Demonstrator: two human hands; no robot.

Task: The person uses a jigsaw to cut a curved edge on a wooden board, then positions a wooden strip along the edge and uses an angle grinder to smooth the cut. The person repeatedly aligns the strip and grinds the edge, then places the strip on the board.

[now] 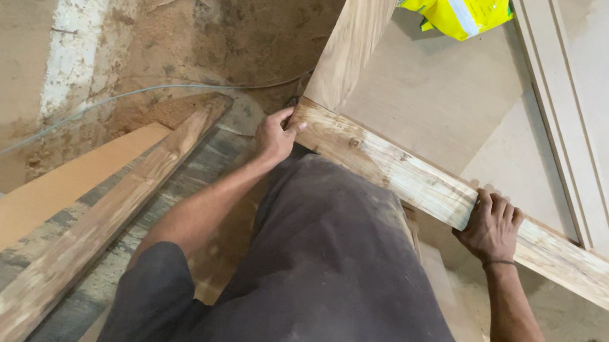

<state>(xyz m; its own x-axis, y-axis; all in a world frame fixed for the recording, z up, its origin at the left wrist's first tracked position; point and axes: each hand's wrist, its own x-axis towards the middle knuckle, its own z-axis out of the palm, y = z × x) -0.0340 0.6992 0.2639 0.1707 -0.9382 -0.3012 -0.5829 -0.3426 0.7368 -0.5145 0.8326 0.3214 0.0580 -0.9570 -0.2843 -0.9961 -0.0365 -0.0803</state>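
Both hands clamped on the rough plank [430, 194] lying across the tabletop [444, 95] edge, left hand [276, 136] at its end, right hand [491, 227] midway: risk of splinters, or the unsupported far end tipping down.

Head view, steeply downward, close

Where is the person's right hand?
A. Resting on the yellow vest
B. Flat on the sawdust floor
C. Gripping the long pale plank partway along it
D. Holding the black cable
C: the right hand curls its fingers over the edge of the long pale plank, while the left hand holds the plank's end.
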